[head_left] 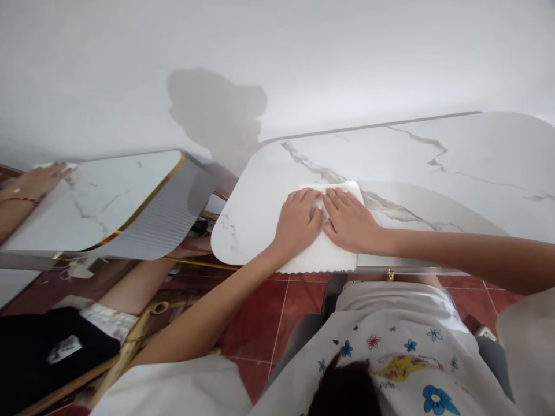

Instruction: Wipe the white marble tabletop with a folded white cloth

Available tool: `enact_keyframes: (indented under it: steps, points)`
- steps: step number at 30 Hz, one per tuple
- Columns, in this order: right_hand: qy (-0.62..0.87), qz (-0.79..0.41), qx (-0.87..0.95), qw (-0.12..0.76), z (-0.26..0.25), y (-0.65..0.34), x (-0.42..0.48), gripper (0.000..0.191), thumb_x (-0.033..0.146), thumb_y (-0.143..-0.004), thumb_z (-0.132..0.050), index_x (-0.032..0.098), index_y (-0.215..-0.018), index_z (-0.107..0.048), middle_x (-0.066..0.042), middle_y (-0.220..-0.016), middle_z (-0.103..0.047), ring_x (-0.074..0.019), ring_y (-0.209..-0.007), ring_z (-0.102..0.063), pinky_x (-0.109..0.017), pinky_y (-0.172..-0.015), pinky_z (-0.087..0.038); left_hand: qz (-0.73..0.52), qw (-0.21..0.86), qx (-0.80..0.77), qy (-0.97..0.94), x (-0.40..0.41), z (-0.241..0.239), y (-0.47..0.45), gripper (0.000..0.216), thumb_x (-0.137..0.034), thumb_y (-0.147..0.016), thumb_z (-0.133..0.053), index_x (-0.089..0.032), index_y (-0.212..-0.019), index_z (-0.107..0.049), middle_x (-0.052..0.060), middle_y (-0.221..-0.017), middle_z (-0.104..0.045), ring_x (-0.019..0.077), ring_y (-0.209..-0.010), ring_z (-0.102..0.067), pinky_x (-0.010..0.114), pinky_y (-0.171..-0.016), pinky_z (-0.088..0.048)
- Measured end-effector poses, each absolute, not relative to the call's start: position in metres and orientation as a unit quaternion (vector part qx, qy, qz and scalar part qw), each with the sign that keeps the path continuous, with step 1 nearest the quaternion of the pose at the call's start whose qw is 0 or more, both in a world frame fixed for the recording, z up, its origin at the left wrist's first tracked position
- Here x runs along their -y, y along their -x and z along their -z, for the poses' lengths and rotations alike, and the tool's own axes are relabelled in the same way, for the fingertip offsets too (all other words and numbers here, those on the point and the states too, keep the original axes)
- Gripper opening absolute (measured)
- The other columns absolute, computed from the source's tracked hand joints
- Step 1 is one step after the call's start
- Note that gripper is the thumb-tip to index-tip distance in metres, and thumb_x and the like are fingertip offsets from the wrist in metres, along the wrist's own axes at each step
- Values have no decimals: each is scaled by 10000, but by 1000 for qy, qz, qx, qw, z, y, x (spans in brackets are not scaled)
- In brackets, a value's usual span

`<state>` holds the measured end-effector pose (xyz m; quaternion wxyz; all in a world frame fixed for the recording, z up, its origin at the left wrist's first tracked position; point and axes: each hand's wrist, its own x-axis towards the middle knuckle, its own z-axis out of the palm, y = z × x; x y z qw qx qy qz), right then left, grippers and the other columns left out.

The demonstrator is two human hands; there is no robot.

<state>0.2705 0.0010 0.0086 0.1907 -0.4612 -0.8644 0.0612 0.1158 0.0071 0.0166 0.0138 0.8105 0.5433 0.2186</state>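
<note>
Pressing flat, ungrasping, both hands (325,222) pin the cloth (323,254) overhanging the table (455,173) edge.

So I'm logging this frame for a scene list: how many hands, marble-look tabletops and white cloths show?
Hands: 3, namely left hand, right hand, another person's hand
Marble-look tabletops: 2
White cloths: 1
Total: 6

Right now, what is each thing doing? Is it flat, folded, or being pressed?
White cloth: folded, lying flat at the table's near edge, pressed under both hands.
Left hand: palm down, fingers spread on the cloth.
Right hand: palm down on the cloth, touching the left hand.
Marble table: level, cloth on it.
Another person's hand: resting flat on the second table.
</note>
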Motion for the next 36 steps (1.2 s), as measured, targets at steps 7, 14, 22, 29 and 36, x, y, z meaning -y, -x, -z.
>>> enact_keyframes:
  steps: [7, 14, 22, 29, 36]
  points:
    - [499, -64, 838, 211, -8, -297, -38, 528, 183, -871, -348, 31, -1352, -503, -212, -1454, -491, -312, -1373, -434, -522, -1137, -337, -232, 38, -532, -813, -39, -13, -154, 294, -196, -874, -367, -213, -1121, -525, 120, -1217, -616, 282, -1176, -533, 470, -1069, -411]
    - [507, -33, 832, 223, -3, -316, -105, 467, 164, -879, -327, 92, -1287, -543, -168, -1402, -552, -294, -1314, -474, -489, -1080, -374, -276, 52, -528, -802, -107, -9, -173, 347, -192, -850, -393, -202, -1167, -534, 112, -1205, -634, 285, -1176, -545, 469, -1053, -414]
    - [487, -20, 841, 234, -8, -324, -199, 423, 192, -908, -320, 141, -1213, -608, -151, -1291, -631, -291, -1207, -546, -452, -1025, -405, -298, 52, -537, -787, -207, 1, -181, 308, -205, -866, -429, -230, -1130, -586, 95, -1177, -660, 294, -1174, -565, 454, -1052, -416]
    - [503, -19, 828, 246, 0, -330, -258, 414, 262, -970, -293, 139, -1180, -628, -148, -1225, -663, -299, -1135, -590, -452, -991, -430, -321, 72, -523, -786, -272, 9, -182, 287, -258, -884, -436, -282, -1113, -607, 53, -1142, -685, 288, -1160, -572, 435, -1013, -449]
    - [512, 0, 826, 236, 2, -329, -265, 437, 276, -1006, -244, 111, -1159, -619, -149, -1169, -665, -296, -1114, -590, -438, -999, -422, -294, 82, -537, -786, -280, 9, -184, 292, -272, -907, -420, -268, -1127, -613, 67, -1192, -670, 300, -1182, -561, 446, -1036, -421]
